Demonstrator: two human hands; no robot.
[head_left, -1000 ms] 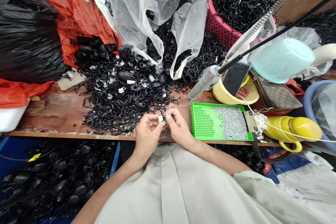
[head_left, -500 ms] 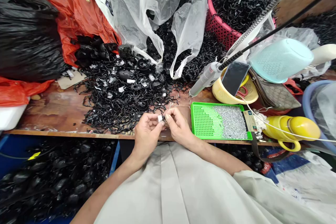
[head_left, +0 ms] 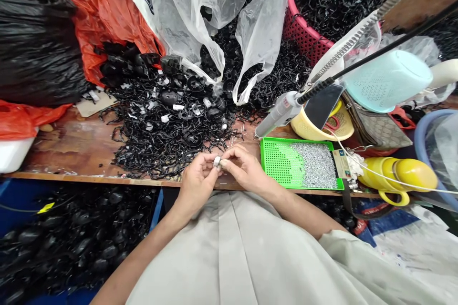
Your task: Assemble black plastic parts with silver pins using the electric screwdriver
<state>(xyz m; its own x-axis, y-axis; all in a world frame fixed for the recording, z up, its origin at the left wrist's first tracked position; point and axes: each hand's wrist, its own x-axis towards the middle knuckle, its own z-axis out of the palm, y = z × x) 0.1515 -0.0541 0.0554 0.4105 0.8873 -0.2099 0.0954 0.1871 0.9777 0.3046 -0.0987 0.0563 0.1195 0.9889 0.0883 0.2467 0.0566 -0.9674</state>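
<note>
My left hand (head_left: 199,177) pinches a small white plastic piece (head_left: 216,161) between thumb and fingers, just over the table's front edge. My right hand (head_left: 243,167) is closed at the same piece, thumb and forefinger pressed together against its right side. Whether the right fingers hold a separate small part is hidden. Beyond my hands lies a heap of black plastic parts (head_left: 143,138) with white pieces mixed in. Right of my right hand is a green perforated tray (head_left: 279,167), holding many small silvery metal pieces (head_left: 317,164) at its right end.
An electric screwdriver (head_left: 275,116) hangs on a spring at the right, by a cream basket (head_left: 304,126) with a phone. A yellow flask (head_left: 397,174) stands right of the tray. Behind are a clear plastic bag (head_left: 175,14) and a pink basket (head_left: 304,40) of black parts.
Both hands stay together at the white piece, which has turned slightly. The dark part that showed between my fingers is now mostly covered. My right fingers have closed in on it.
</note>
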